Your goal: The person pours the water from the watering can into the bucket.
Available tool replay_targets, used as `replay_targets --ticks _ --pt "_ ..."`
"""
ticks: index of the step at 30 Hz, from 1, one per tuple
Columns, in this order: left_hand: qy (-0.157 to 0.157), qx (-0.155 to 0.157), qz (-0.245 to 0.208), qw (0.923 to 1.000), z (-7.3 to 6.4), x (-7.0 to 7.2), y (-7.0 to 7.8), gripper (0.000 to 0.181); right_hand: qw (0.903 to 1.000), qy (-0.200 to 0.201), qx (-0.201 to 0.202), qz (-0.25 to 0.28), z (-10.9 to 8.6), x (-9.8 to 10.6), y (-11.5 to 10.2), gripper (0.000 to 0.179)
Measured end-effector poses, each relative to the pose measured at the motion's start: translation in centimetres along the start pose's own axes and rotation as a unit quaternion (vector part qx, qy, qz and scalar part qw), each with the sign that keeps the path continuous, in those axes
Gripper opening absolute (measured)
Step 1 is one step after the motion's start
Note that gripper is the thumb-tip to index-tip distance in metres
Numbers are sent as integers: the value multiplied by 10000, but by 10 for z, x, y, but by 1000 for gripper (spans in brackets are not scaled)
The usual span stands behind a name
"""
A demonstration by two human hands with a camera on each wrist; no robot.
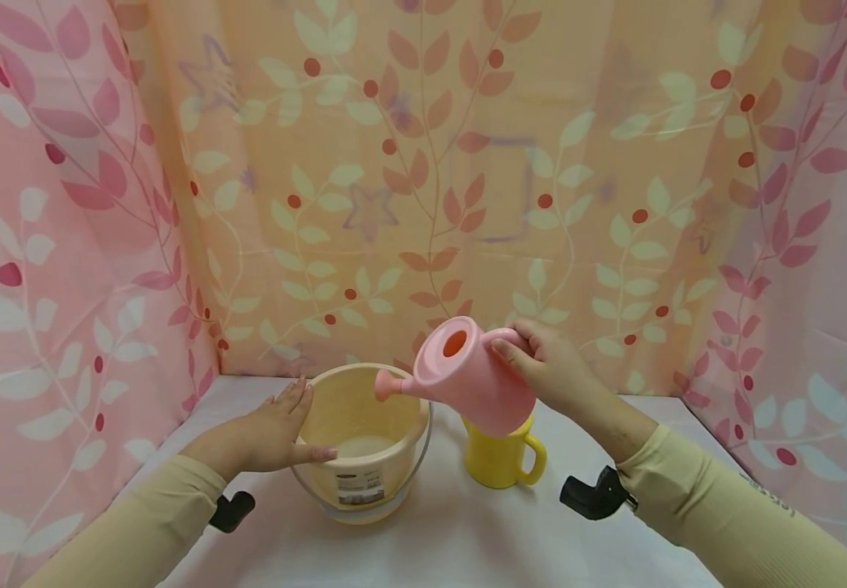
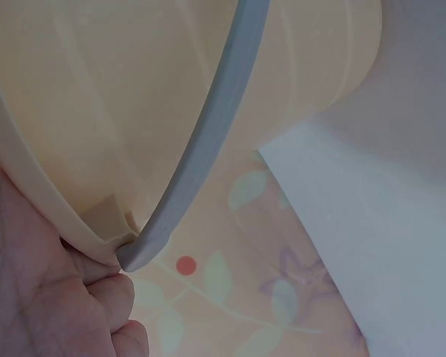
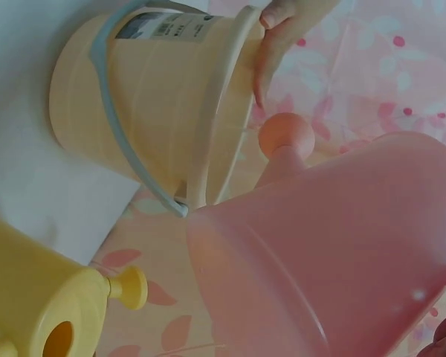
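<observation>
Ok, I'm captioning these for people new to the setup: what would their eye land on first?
Probably the pink watering can, held up by its handle in the right hand, its spout end above the opening of the cream bucket. The left hand rests on the bucket's left rim, and a bright yellow watering can stands to the bucket's right.

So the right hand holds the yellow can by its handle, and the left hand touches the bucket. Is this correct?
Not yellow: the head view shows the right hand holding the pink can by its handle, and the left hand touching the bucket.
</observation>
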State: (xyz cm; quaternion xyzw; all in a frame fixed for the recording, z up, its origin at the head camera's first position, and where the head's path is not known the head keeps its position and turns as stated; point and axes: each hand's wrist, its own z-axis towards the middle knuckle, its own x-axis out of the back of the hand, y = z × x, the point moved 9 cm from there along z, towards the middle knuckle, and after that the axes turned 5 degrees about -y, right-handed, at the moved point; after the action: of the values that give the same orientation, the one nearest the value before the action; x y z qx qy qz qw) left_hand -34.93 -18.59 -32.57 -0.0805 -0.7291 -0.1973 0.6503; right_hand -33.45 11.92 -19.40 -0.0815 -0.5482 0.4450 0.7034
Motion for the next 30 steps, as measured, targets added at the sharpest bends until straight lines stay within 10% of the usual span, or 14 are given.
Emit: replay_targets --ticks 30 --pt "117 -28 127 9998 5 -2 -5 119 9997 -205 -89 -140 5 -4 -4 23"
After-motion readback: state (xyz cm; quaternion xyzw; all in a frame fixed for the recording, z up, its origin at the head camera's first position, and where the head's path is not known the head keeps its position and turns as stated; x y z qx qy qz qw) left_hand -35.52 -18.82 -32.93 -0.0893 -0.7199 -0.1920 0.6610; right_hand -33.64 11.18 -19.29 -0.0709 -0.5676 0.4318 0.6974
